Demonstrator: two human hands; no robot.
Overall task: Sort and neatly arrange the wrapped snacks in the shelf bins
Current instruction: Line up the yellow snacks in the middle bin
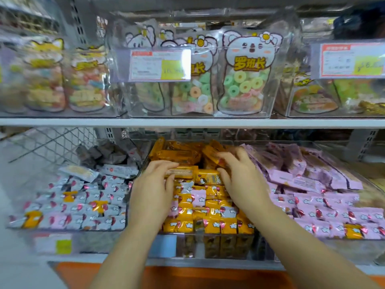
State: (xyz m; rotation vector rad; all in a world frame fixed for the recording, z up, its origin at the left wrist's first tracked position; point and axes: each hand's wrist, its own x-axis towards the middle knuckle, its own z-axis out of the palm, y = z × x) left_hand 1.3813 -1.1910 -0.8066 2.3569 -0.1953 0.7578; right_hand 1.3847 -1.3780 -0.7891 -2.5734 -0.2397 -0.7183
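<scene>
In middle bin (187, 247): orange snacks (212, 215) in rows. At bin's rear half, left hand (153, 184) has fingers curled round long orange bar (181, 172). Beside it, right hand (241, 178) has fingers bent over orange snacks; grip unclear through blur. Wrappers likely light, slick, crushable: hold by long edges, not crimped ends.
</scene>
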